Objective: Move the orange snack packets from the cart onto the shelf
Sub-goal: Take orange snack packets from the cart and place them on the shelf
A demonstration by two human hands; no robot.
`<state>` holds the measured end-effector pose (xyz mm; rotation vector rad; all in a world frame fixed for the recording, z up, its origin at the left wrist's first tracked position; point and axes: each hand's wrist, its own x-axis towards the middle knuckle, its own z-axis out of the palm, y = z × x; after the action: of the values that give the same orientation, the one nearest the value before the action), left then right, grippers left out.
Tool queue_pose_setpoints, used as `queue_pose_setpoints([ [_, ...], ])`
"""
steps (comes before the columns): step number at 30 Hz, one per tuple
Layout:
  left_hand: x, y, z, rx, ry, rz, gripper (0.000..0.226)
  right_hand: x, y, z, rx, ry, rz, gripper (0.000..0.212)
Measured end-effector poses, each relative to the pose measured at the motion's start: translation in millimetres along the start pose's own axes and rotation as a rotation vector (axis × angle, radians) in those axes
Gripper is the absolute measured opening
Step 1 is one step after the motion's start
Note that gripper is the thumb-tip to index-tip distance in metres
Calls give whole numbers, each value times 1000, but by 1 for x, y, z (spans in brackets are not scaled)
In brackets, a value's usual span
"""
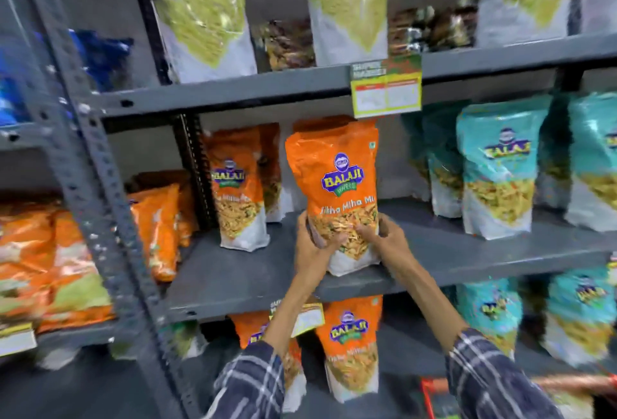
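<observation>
Grey metal shelves [267, 271] fill the whole view, with a bent upright post [100, 184] full of holes on the left side. Up on the top shelf stand big purple and white packets [200, 11]. Blue-green packets [497, 168] stand on the right of the middle shelf, and more sit on the shelf below them. Many orange packets [40, 258] are piled on the far left, past the post.

On the middle shelf, one orange Balaji snack packet [334, 181] stands up straight near the front edge. Both hands hold it low down. The left hand [312, 245] wraps round its left side, fingers curled onto the front. The right hand [380, 236] grips its right side, with fingers pressed on the clear part where the snacks show. Both hands are closed on this packet. Its bottom looks like it sits on the shelf, but the hands hide part of it.

Just to its left stands another orange packet [238, 191], a little apart. One more orange packet [350, 341] stands on the shelf below. A yellow price tag [385, 91] hangs from the shelf edge above. Blue checked sleeves [494, 378] cover both arms.
</observation>
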<state>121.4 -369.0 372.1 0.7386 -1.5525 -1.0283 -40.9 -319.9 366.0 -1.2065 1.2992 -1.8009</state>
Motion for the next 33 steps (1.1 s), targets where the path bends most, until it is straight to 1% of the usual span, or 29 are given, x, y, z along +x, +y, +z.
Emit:
queue_pose_setpoints([
  [2,9,-7,-8,48,52,1,92,13,4,13,12,-65,2,39],
  [6,23,-17,-22,61,133,31,91,30,7,38,27,-168,23,42],
  [7,26,-19,-24,73,141,46,87,34,8,42,34,-183,28,42],
  [10,27,-19,-28,115,134,73,77,36,7,44,32,-186,80,47],
  [12,22,-14,-26,143,112,84,77,31,5,39,19,-174,101,53],
  [14,9,-7,-21,121,133,77,87,20,-1,33,-19,-128,95,65],
  [15,-3,-3,-17,108,188,69,92,10,-4,27,-48,-75,83,70],
  [16,-18,-1,-12,100,257,83,94,-3,-5,19,-60,-13,39,71],
  [17,-37,-1,-6,96,315,138,90,-20,-5,9,-55,49,-32,65],
  [18,-59,-5,7,89,339,211,80,-42,3,-9,-41,118,-110,56],
  [19,-83,-9,20,77,343,271,68,-66,12,-23,-34,171,-166,46],
  [20,-109,-16,35,58,321,290,58,-94,27,-40,-29,223,-185,37],
  [21,-135,-23,52,37,275,278,50,-123,43,-57,-44,264,-161,30],
  [23,-184,-41,89,11,109,183,37,-182,79,-89,-88,331,-46,20],
  [24,-211,-55,113,-5,-14,82,31,-215,105,-111,-117,389,47,18],
  [26,-255,-82,146,-39,-207,-143,23,-274,147,-141,-145,483,224,17],
  [28,-300,-111,177,-24,-396,-355,22,-336,184,-173,-162,589,395,18],
  [31,-371,-156,224,64,-695,-579,28,-421,221,-222,-198,744,622,15],
  [33,-410,-183,249,101,-850,-725,34,-470,240,-247,-157,806,793,19],
])
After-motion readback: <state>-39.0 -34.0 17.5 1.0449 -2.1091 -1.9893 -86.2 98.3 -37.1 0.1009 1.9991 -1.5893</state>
